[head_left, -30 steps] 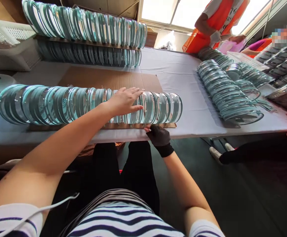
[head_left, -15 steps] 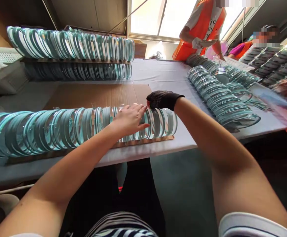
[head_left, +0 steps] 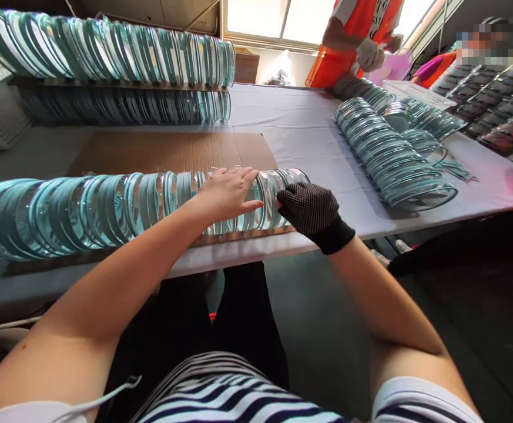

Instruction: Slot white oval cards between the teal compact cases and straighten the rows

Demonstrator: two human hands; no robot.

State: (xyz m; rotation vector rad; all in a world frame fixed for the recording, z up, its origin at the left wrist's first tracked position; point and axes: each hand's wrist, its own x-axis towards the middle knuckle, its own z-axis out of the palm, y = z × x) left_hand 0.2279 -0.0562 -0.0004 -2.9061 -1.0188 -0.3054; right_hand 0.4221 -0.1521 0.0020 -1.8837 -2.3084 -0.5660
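Many glass discs (head_left: 119,205) stand on edge under the flat, open left hand (head_left: 225,191), while the gloved right hand (head_left: 311,208) cups the row's end; they look heavy, slippery and fragile, best gripped by the rims.

Striped tee, dark trousers, one glove

The right hand (head_left: 311,208) wears a black mesh-knit glove with a plain black cuff; the left hand (head_left: 227,191) is bare. The short-sleeved top is white with dark navy stripes, the trousers are black, and a thin white cord crosses the left sleeve.
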